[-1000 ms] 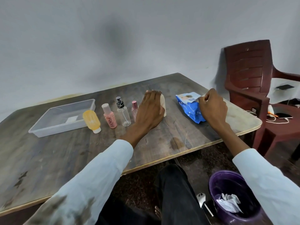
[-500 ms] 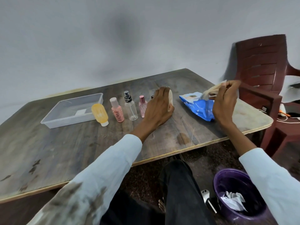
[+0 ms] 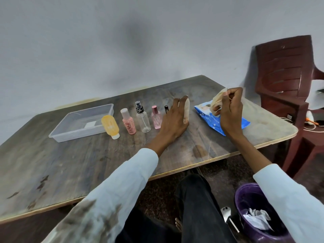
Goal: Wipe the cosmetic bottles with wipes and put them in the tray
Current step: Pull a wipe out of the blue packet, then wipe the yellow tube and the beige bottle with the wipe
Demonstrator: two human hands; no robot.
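A clear plastic tray [image 3: 60,132] sits at the table's far left. Beside it stand a yellow bottle [image 3: 110,127], a pink bottle [image 3: 128,124], a clear spray bottle [image 3: 142,119], a small pink bottle [image 3: 156,118] and a small black-capped item [image 3: 166,109]. My left hand [image 3: 172,122] holds a beige bottle [image 3: 186,113] on the table, with fingers laid along it and the thumb hidden. My right hand [image 3: 229,113] pinches a pale wipe [image 3: 217,99] above the blue wipes pack [image 3: 231,122].
A maroon plastic chair [image 3: 284,76] stands right of the table. A purple bin [image 3: 239,195] holding crumpled wipes sits on the floor at the lower right, near my legs. The table's front edge [image 3: 175,172] runs close to my forearms. A wall lies behind.
My right hand has risen from the blue pack, drawing a wipe up and out of it. My left hand has stayed on the beige bottle.
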